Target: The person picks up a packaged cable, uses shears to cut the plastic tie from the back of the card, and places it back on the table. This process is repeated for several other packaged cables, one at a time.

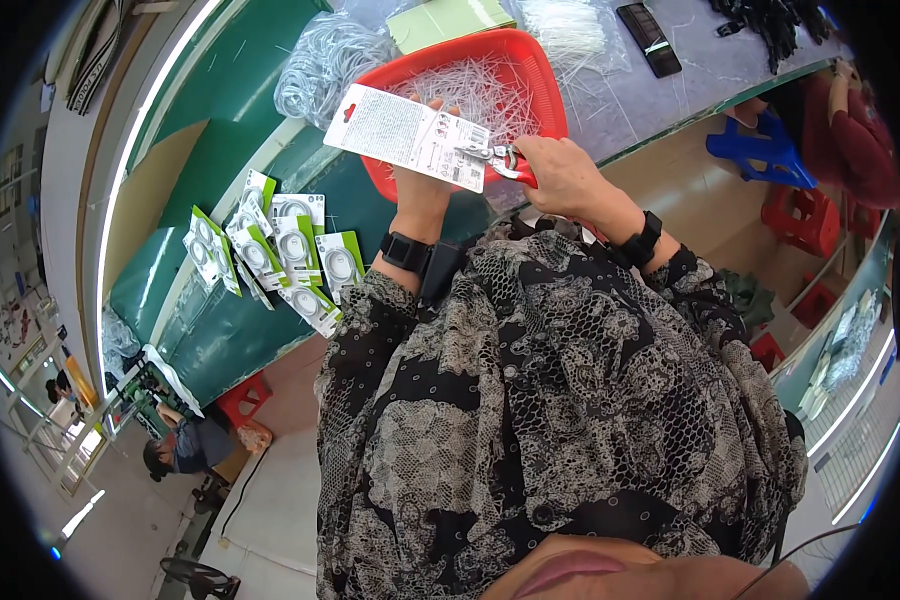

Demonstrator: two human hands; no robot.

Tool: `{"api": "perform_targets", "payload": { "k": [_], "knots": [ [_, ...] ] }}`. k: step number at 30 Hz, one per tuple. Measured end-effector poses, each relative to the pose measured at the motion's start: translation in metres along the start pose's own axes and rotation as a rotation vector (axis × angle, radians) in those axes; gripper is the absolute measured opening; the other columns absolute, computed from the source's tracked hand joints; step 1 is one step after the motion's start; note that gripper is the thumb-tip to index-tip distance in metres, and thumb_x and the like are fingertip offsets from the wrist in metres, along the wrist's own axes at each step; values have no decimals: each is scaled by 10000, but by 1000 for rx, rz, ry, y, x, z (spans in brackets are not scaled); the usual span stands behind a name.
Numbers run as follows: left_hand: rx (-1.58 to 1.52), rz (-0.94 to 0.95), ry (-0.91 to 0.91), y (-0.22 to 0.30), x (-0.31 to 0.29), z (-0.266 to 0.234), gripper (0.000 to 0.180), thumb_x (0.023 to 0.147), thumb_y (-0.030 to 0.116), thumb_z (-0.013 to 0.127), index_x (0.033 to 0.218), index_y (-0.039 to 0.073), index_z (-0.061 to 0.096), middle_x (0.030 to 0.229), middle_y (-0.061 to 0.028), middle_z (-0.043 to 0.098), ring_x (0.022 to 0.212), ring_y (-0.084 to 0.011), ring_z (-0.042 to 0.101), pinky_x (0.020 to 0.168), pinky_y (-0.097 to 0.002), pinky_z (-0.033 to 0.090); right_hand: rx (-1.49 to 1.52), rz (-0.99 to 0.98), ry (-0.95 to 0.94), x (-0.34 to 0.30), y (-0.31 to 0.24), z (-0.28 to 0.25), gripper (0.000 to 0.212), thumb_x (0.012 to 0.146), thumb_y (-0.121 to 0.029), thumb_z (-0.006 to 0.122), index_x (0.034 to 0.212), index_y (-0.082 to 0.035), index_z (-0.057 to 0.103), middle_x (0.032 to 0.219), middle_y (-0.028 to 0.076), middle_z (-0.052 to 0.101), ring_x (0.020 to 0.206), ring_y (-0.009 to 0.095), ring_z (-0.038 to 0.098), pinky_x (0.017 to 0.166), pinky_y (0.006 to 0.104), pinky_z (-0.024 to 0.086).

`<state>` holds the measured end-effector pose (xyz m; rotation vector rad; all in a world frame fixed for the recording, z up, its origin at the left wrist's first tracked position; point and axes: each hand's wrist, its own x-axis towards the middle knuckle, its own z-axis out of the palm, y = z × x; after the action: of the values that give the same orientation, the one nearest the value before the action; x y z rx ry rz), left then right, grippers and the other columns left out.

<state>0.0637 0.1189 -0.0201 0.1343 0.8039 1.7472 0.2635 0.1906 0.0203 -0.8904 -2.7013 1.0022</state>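
Observation:
A white hang card with printed text [390,125] is tilted over the red basket, its back side facing up. My left hand [425,190] grips it from beneath, with the fingertips showing past its far edge. My right hand [570,175] is closed around red-handled cutting pliers [519,170]. Their metal jaws lie against the card's right end; whether they bite on something there is too small to tell. Under the card sits the red plastic basket [553,95], holding many thin white plastic strips [490,85].
Several carded cable packs [295,250] lie piled on the green table at left. Behind the basket are coiled grey cables [332,68], pale green cards [450,22], white cable ties [565,28], a dark rectangular device [650,42] and black cables [775,28]. A blue stool [760,148] and another person [855,150] are at right.

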Motion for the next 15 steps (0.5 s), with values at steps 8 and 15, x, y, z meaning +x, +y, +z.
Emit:
{"api": "perform_targets", "payload": {
  "k": [8,15],
  "knots": [
    [35,-46,81,-8,-1,-14,424,999,297,432,1377,127,343,1311,-133,507,1184,-316,528,966,-480,466,-9,194,-258,1,-2,-1,219,778,-127,590,949,-30,493,853,186,604,824,383,594,679,470,460],
    [67,-16,61,-4,-8,-5,410,999,273,441,1355,89,355,1227,-140,548,1120,-287,562,911,-428,501,154,47,-161,10,-16,-3,298,774,-125,597,1037,-19,507,897,206,600,854,393,591,707,453,472]
  ]
}}
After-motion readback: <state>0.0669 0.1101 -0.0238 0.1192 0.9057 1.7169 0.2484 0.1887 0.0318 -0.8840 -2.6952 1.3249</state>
